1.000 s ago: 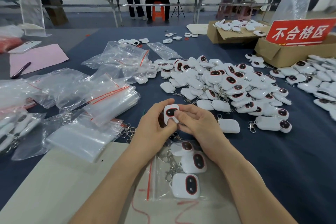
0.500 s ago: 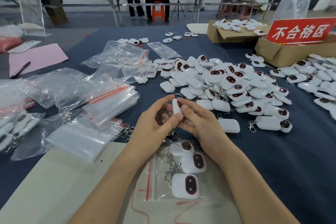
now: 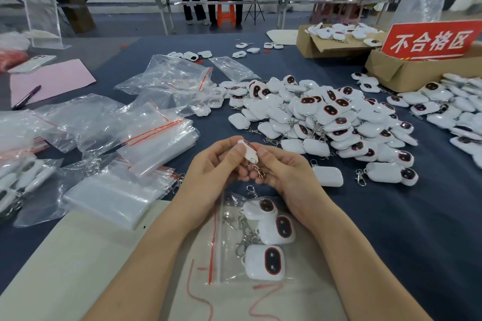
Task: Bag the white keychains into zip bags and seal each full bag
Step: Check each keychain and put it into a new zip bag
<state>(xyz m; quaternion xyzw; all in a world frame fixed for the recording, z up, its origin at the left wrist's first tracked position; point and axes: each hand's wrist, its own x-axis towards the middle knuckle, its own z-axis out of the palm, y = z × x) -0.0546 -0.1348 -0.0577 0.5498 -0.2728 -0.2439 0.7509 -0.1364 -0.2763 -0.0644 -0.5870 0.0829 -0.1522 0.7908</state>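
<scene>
Above the bag [image 3: 250, 240], 1 keychain [image 3: 249, 150] is pinched edge-on between left hand [image 3: 216, 172] and right hand [image 3: 284, 177], fingers curled around it. Inside the bag lie 3 more. Behind, a keychain pile [image 3: 320, 117]; left, spare bags [image 3: 146, 143].

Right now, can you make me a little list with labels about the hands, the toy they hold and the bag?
Left hand: pinches the held keychain
Right hand: pinches it too, from the other side
Keychain look: white, lifted off the table, metal clip dangling below
Zip bag: lies flat under the hands, with three keychains inside
Loose pile: many white keychains, beyond the right hand
Empty bags: stacked to the left
</scene>
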